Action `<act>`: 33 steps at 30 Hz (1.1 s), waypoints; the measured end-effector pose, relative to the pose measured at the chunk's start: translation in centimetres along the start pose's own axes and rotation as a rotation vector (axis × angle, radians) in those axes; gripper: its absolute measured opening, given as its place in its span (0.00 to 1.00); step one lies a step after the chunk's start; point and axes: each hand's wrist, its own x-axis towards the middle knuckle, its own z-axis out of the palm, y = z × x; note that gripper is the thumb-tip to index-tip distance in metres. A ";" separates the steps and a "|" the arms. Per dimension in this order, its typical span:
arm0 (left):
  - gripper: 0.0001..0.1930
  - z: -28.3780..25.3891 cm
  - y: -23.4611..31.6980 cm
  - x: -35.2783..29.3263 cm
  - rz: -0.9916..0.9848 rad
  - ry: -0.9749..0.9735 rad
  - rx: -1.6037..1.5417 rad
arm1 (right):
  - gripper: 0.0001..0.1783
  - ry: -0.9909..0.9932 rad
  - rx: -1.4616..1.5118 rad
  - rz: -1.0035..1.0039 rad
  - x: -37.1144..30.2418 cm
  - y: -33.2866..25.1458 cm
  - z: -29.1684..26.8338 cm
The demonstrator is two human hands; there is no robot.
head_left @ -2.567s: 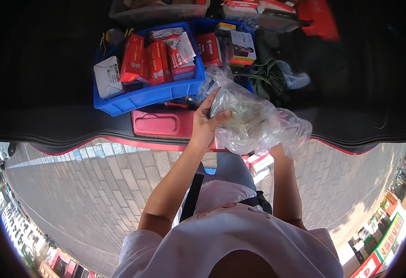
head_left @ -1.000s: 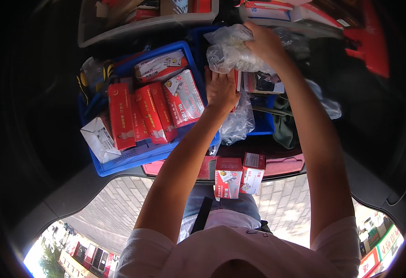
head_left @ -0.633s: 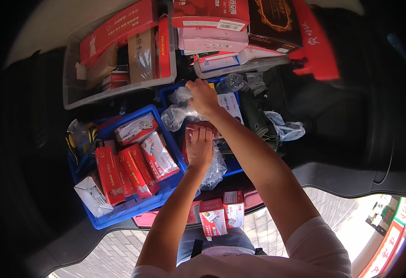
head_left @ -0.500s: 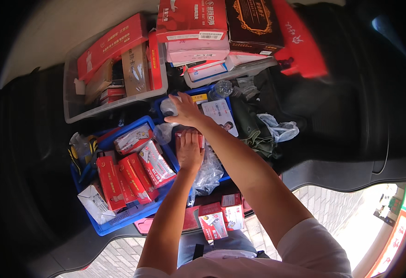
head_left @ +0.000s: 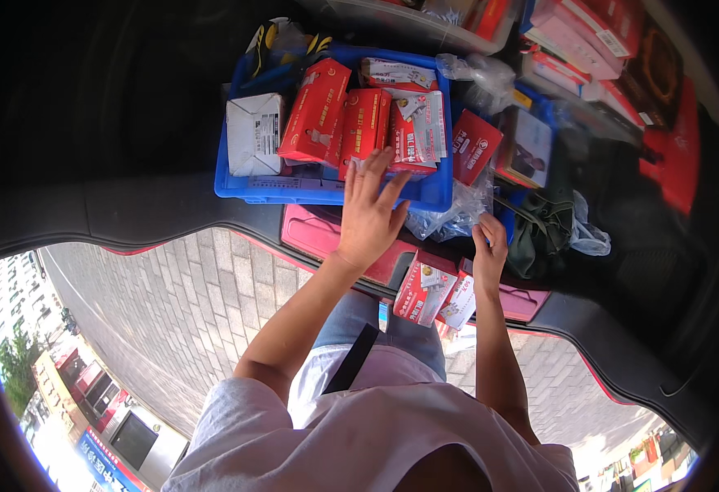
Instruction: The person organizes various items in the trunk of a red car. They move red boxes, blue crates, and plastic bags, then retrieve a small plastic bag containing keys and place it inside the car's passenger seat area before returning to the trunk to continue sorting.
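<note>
My left hand [head_left: 370,205] is open, its fingers spread over the near rim of a blue bin [head_left: 294,190]. Its fingertips reach the lower end of an upright red box [head_left: 365,123]. Another red box [head_left: 317,111], a white box [head_left: 254,135] and a red-and-white box [head_left: 417,123] stand in this bin. My right hand [head_left: 491,246] has its fingers curled together beside crumpled clear plastic bags [head_left: 454,220]; what they hold, if anything, is hidden. Above it, a red box [head_left: 476,146] lies tilted at a second blue bin [head_left: 543,107].
Two red-and-white boxes, a nearer one [head_left: 425,287] and its neighbour [head_left: 458,302], rest at the trunk's edge before me. A dark green cloth [head_left: 544,234] and white plastic bag [head_left: 591,234] lie right. Yellow-black tool handles [head_left: 273,41] stick up behind the bin. A clear tub [head_left: 425,25] stands farther back.
The view has swung left. My left hand has left the small red box and moved to the boxes in the left bin. My right hand has drawn back toward me from the second bin.
</note>
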 end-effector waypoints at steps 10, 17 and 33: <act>0.37 -4.1 -13.9 1.7 -0.284 0.150 0.450 | 0.24 -0.239 -0.507 -0.184 7.4 -6.8 11.6; 0.35 -1.2 -13.7 2.7 -0.163 0.193 0.319 | 0.13 -0.207 -0.469 -0.268 1.8 -9.6 19.4; 0.43 -6.5 -5.3 5.1 -0.390 0.091 -0.638 | 0.29 -0.225 0.220 0.102 -1.8 -7.4 3.6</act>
